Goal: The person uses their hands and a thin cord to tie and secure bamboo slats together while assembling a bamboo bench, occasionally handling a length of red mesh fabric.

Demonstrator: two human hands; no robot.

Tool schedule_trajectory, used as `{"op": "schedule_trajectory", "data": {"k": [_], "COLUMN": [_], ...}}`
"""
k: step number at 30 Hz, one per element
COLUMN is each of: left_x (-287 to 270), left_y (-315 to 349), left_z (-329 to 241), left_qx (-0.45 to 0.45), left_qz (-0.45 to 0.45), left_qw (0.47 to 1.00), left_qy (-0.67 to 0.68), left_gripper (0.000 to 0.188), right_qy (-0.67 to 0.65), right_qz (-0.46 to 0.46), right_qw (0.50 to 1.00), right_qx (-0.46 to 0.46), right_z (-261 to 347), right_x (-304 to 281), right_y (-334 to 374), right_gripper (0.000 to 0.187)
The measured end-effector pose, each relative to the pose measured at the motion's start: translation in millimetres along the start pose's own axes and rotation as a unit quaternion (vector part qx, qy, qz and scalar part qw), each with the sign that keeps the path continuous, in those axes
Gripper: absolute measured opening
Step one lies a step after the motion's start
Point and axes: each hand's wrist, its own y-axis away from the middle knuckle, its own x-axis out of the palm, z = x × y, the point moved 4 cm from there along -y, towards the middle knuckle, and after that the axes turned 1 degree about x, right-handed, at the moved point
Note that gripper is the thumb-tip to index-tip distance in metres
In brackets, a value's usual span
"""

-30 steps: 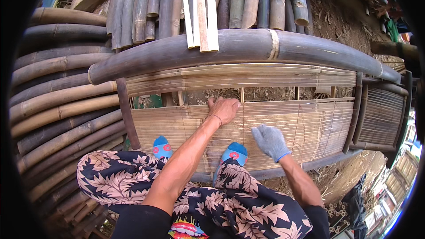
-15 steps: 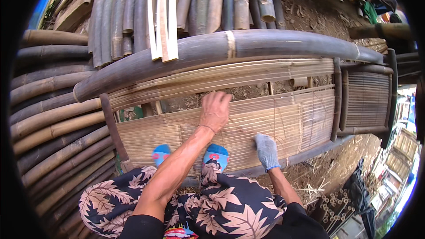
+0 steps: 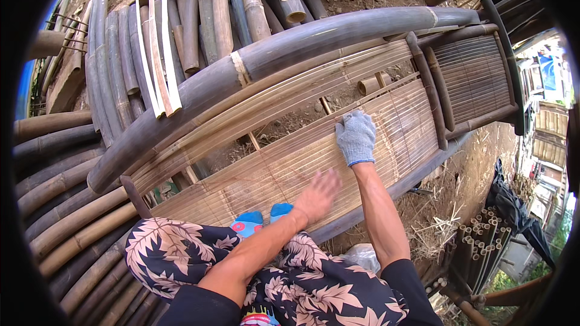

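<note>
Two hands rest on the woven bamboo panel [image 3: 290, 166], whose long axis runs from 8 o'clock to 2 o'clock. The gloved right hand [image 3: 356, 137] lies flat, fingers spread, grasping nothing; the bare left hand [image 3: 318, 196], blurred, sits open at its 7 o'clock. Thick bamboo poles [image 3: 60, 205] crowd the ground all around.
</note>
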Motion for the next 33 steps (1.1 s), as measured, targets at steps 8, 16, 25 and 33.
{"op": "schedule_trajectory", "data": {"k": [8, 16, 25, 33], "left_x": [-75.7, -132.9, -107.0, -75.7], "left_y": [-71.4, -143.6, -112.5, -77.0], "left_z": [-36.3, 92.2, 106.6, 164.5], "left_qx": [0.016, -0.008, -0.353, -0.514], "left_qz": [0.282, -0.134, -0.282, -0.127], "left_qw": [0.868, 0.963, 0.786, 0.811], "left_qy": [0.410, 0.233, 0.423, 0.250], "left_gripper": [0.027, 0.023, 0.015, 0.017], "right_qy": [-0.330, -0.121, -0.096, 0.201], "right_qz": [0.312, 0.204, -0.127, -0.038], "right_qw": [0.843, 0.972, 0.978, 0.953], "right_qx": [0.288, 0.012, 0.134, -0.221], "right_z": [-20.2, -11.0, -190.2, -53.4], "right_x": [-42.9, -264.3, -278.8, -45.8], "right_y": [-15.4, 7.5, -44.4, -115.0], "right_gripper": [0.039, 0.025, 0.020, 0.015]}}
